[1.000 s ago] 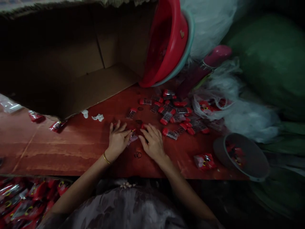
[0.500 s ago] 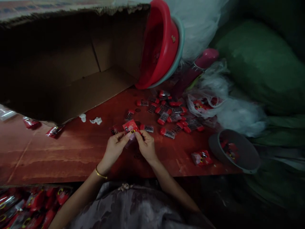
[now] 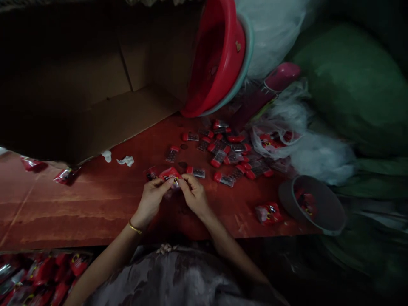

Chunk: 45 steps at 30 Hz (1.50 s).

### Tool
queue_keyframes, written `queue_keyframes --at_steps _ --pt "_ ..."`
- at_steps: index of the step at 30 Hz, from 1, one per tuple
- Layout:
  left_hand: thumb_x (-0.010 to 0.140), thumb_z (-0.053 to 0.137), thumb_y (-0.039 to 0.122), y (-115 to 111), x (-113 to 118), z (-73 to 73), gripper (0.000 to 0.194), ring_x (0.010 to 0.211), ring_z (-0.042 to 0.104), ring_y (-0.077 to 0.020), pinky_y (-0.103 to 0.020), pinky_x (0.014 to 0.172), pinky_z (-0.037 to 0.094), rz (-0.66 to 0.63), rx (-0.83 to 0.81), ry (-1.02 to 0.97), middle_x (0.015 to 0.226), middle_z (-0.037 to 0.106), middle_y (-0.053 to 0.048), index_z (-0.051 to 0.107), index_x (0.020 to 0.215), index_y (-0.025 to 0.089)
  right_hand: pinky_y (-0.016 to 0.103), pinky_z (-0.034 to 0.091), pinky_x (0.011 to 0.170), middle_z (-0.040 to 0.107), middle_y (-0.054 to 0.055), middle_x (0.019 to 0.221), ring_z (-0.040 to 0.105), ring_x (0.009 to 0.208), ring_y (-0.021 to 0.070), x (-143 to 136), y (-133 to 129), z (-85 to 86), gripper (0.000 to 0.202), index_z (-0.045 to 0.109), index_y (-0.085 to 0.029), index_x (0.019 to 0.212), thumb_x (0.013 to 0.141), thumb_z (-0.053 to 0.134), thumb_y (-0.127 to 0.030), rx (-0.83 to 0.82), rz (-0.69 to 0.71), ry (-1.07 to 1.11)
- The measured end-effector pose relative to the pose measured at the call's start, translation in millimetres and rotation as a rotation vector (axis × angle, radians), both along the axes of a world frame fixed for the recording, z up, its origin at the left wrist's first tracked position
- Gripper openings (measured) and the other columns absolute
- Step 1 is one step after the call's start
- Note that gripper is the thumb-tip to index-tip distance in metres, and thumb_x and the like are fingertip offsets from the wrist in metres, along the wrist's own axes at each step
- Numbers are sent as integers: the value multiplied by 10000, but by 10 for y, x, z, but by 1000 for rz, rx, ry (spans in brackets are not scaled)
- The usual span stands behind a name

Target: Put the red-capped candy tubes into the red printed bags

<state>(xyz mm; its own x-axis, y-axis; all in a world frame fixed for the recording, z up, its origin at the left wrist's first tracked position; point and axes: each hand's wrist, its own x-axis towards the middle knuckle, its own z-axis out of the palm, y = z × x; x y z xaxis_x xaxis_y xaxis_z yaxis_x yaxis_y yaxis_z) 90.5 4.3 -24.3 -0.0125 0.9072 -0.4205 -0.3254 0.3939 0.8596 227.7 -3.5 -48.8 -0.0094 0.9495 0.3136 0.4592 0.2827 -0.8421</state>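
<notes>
Red packet [image 3: 170, 172]: between both hands, just above the surface [image 3: 95, 204]
Left hand [image 3: 152, 199]: grip clamped on the packet's left side
Right hand [image 3: 196, 197]: grip pinched on its right side, probably to steady the soft wrapper from both edges
Red-capped pieces [image 3: 219, 158]: loosely heaped just beyond the right hand, seemingly for easy reach
Writing: packet markings too dim and small to read, no brand legible

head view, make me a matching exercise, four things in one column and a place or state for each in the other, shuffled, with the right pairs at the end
1. left hand and right hand
2. gold bracelet
3. teal basin
4. grey tub

A. behind the red basin
B. red packets inside
C. around the left wrist
D. pinching a red packet

Pairs: 1-D, 2-C, 3-A, 4-B
</notes>
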Motion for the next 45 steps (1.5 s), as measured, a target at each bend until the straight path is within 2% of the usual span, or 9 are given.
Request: queue_keyframes --at_steps 3,7,11,13,16,25,31,37,45 --pt "477 854 343 72 -36 56 351 598 605 -109 -223 590 496 50 -106 -91 669 677 -22 660 662 117 424 387 921 601 132 1150 512 1075 255 268 106 -44 364 601 -164 1073 934 340 -375 -2 -93 -383" --pt "506 851 289 130 -67 114 336 680 649 -149 -261 632 531 29 -196 -218 724 694 -33 651 725 132 550 324 956 538 197 1260 414 1209 363 530 149 -186 354 615 -126 992 872 476 -429 -82 -242 -632" --pt "544 834 305 110 -71 131 323 708 652 -158 -266 637 533 11 -201 -240 774 704 -50 659 756 135 386 466 780 658 94 889 605 876 243 541 -55 -184 262 574 -178 889 842 528 -431 -133 -197 -291" --pt "539 836 331 81 -52 145 344 688 645 -149 -250 618 522 -11 -195 -205 767 702 -52 666 758 127 278 466 596 607 11 694 586 616 162 480 -201 -94 250 558 -194 901 838 535 -434 -240 -102 -38" --pt "466 856 379 36 -3 177 410 584 601 -110 -212 545 484 -36 -178 -146 685 678 -30 668 718 116 215 405 478 529 -44 590 499 466 101 369 -368 71 221 569 -196 867 818 565 -411 -304 41 151" --pt "367 846 478 3 11 202 471 511 509 -76 -202 514 419 79 -70 48 562 611 4 642 578 109 187 382 475 530 -37 587 463 483 81 267 -484 257 147 579 -177 792 796 570 -324 -242 84 135" --pt "368 838 503 -11 -1 239 482 505 504 -81 -206 506 420 19 -99 48 545 590 7 630 564 115 187 404 503 550 -28 604 480 527 93 248 -496 202 150 605 -183 826 796 579 -328 -189 -15 91" --pt "523 795 481 -38 18 111 402 510 513 -82 -204 516 412 -12 25 118 587 628 -11 677 632 113 187 415 525 557 -28 628 495 548 91 214 -506 179 138 596 -182 820 801 582 -319 -173 -16 102" --pt "558 795 433 -60 49 38 348 485 482 -67 -197 496 384 -56 43 59 591 630 4 695 680 123 200 411 492 541 -38 605 483 490 85 145 -489 47 190 580 -182 869 826 565 -366 -230 -106 214"
